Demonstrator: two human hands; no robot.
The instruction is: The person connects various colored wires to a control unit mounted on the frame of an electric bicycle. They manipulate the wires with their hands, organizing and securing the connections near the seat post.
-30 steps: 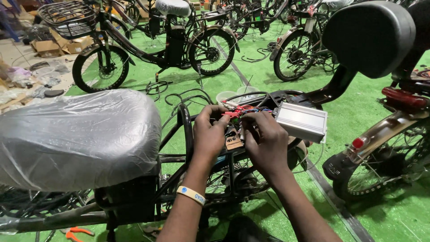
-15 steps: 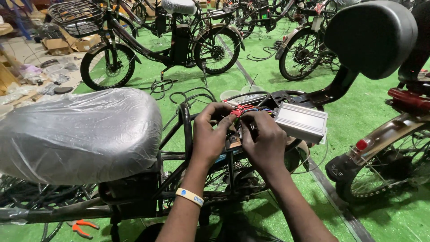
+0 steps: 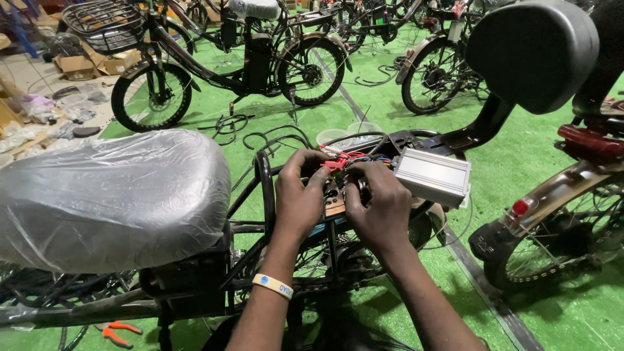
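wires [image 3: 341, 161]: pinched by left hand [image 3: 299, 195] and right hand [image 3: 380, 205], both closed
controller [image 3: 432, 177]: just right of wires
seat [image 3: 110, 195]: left of wires

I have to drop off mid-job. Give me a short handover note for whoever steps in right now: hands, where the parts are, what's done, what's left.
Left hand: fingers on the bundle of red wires at the bike's rear frame, behind the plastic-wrapped seat.
Right hand: pinching small connectors beside the left hand; exactly what it grips is hidden.
Silver controller box: resting loose on the frame, right of the hands, wires attached.
Orange-handled pliers: on the green mat below the seat.
Done: wires pulled out and exposed.
Left: connectors appear still unjoined; the box looks unmounted.
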